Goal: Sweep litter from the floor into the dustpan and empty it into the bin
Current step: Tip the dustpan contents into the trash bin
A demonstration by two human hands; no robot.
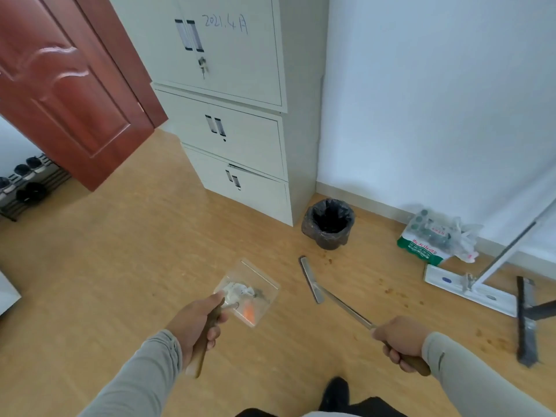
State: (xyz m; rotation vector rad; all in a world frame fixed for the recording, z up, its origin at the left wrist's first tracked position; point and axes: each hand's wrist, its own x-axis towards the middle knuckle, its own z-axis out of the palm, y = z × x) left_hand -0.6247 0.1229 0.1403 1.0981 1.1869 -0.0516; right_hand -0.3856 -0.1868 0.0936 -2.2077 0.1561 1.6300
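Observation:
My left hand (197, 322) grips the wooden handle of a clear dustpan (258, 284) held above the floor. White crumpled litter (239, 290) and an orange scrap (249, 313) lie inside the pan. My right hand (397, 341) grips the wooden handle of a small broom (313, 279), its metal shaft slanting up-left to a narrow head near the floor. The bin (328, 224), lined with a dark bag, stands ahead beside the cabinet, beyond both tools.
A tall white cabinet (240, 115) stands behind the bin, a red-brown door (69, 85) at left. A flat mop (469, 288) leans at the right wall near a bag of bottles (433, 236). Brown specks (391, 290) dot the floor. A dark bar (526, 320) lies at right.

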